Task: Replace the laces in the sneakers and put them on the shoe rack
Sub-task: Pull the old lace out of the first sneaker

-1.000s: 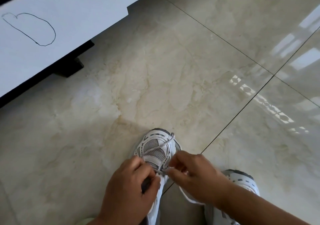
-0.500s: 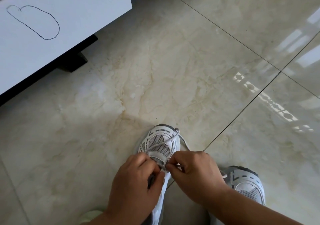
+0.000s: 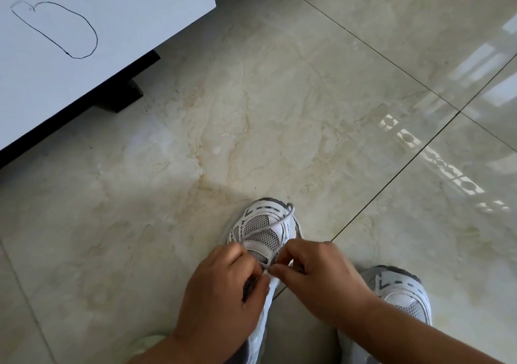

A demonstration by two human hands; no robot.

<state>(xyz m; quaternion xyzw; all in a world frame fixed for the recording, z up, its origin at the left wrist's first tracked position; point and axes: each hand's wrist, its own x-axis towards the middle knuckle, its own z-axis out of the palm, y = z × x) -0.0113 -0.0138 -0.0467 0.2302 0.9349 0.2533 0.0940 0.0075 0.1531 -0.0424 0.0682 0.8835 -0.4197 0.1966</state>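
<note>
A white and grey mesh sneaker (image 3: 263,226) stands on the floor, toe pointing away from me. A pale lace (image 3: 275,225) loops over its toe box. My left hand (image 3: 223,291) grips the sneaker's left side near the eyelets, fingers curled. My right hand (image 3: 316,274) pinches the lace at the sneaker's throat, fingertips meeting those of the left hand. The lower half of this sneaker is hidden under my hands. A second matching sneaker (image 3: 402,293) stands to the right, partly covered by my right forearm.
A white cabinet (image 3: 84,42) on a dark base fills the upper left; a shoe outline (image 3: 56,29) is drawn on its top. Glossy beige marble floor tiles (image 3: 279,112) with dark grout lines spread everywhere else.
The view has shifted slightly. My fingertips have closed together at the sneaker's throat, and the lace loop over the toe has shifted a little.
</note>
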